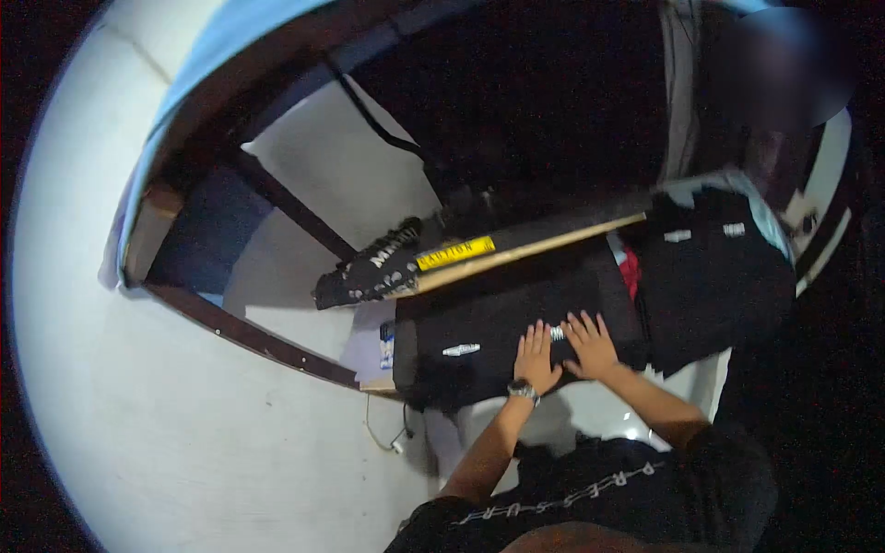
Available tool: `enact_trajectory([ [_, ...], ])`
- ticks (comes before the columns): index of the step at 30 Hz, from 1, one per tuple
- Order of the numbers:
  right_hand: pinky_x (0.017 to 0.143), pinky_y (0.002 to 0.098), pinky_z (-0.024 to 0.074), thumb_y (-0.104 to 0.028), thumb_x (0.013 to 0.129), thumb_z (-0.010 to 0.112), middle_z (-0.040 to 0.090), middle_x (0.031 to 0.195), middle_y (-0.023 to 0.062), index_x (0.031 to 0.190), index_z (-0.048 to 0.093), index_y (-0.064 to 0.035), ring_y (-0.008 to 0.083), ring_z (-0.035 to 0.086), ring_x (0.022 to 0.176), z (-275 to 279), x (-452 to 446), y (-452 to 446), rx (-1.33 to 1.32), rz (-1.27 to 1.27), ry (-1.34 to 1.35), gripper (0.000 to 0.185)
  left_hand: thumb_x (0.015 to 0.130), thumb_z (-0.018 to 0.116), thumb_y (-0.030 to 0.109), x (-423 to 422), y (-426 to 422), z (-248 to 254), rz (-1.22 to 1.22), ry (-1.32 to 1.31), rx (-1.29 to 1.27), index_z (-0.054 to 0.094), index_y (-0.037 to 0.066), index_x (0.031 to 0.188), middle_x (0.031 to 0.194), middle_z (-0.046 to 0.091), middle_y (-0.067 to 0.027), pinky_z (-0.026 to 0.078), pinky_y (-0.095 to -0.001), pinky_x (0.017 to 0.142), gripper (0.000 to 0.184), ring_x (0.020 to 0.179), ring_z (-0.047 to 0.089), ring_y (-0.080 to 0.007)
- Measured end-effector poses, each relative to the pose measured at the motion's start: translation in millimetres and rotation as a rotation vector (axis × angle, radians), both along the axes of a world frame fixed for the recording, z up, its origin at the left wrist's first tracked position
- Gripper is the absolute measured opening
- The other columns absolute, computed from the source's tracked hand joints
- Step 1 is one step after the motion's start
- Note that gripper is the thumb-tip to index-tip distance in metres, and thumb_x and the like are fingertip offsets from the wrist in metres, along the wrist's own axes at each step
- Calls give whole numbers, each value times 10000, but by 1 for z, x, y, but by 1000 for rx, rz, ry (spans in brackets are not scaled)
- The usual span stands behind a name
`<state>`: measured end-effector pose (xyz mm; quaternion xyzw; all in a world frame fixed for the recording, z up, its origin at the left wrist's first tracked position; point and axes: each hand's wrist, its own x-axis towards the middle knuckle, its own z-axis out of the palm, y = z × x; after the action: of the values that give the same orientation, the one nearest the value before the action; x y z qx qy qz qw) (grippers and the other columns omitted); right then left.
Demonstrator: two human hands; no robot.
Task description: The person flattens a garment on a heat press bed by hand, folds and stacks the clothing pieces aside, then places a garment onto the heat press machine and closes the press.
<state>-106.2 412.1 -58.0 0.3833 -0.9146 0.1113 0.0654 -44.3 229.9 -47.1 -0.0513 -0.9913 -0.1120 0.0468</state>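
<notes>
black cloth (489, 313) lies spread before the person; a second cloth (724, 276), also black, to its right. from my remote post i see left hand (537, 359) and right hand (591, 349) side by side, resting on the first cloth, fingers straight, slightly spread. wood strip (535, 251) beyond. yellow label (456, 252) beside it. watch (523, 392) on left wrist.

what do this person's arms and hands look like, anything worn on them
Both hands are gloveless, with forearms bare below short black sleeves. The left hand has a silvery wristwatch at its wrist; nothing shows on the right hand's wrist. The black shirt bears pale, spaced capital letters. Any rings are too small to tell.
</notes>
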Motion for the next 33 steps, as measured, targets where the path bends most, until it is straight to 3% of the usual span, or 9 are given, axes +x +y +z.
enact_trajectory([
  [6,1185,514,228,-383,739,740,385,1498,182,1492,357,-66,391,319,1410,-5,1,3,-221,30,46,903,738,704,290,-4,-1,-9,-69,120,-49,276,-42,1502,1592,211,-242,191,-552,1182,937,1471,201,-429],
  [11,1167,473,282,-379,734,749,433,1462,173,1457,410,-70,345,380,1379,-10,5,4,-274,-28,26,856,752,705,291,-4,7,-17,38,124,-51,291,78,1524,1579,252,-225,166,-590,1182,902,1466,222,-422],
  [13,1155,464,302,-347,716,771,460,1431,164,1435,420,-64,342,392,1362,-7,5,4,-301,-19,24,848,753,701,291,-6,3,-23,-4,153,-37,285,75,1524,1584,252,-211,177,-597,1176,902,1470,223,-409],
  [21,1183,532,212,-314,803,708,402,1494,167,1452,408,-69,329,339,1416,8,19,-6,-180,-72,-22,756,730,697,299,-2,9,-26,-33,183,-79,311,53,1506,1575,303,-173,214,-629,1149,901,1476,245,-363],
  [30,1144,672,138,-320,820,693,300,1570,156,1473,404,-79,335,206,1483,7,28,-9,-26,-123,-91,755,757,667,428,4,-1,-22,44,139,-166,298,105,1531,1592,247,-206,162,-699,1122,916,1476,196,-433],
  [31,1139,681,135,-329,816,697,301,1570,153,1468,414,-81,337,195,1486,23,29,-4,-21,-151,-123,753,753,686,536,5,-12,-24,63,135,-151,280,132,1542,1603,226,-200,141,-726,1107,975,1478,189,-430],
  [33,1127,703,129,-338,788,725,267,1586,138,1448,450,-93,342,151,1493,24,23,-3,-58,-109,-82,756,715,703,625,21,-34,-15,193,10,-158,279,129,1543,1610,207,-196,130,-721,1113,1054,1484,177,-420],
])
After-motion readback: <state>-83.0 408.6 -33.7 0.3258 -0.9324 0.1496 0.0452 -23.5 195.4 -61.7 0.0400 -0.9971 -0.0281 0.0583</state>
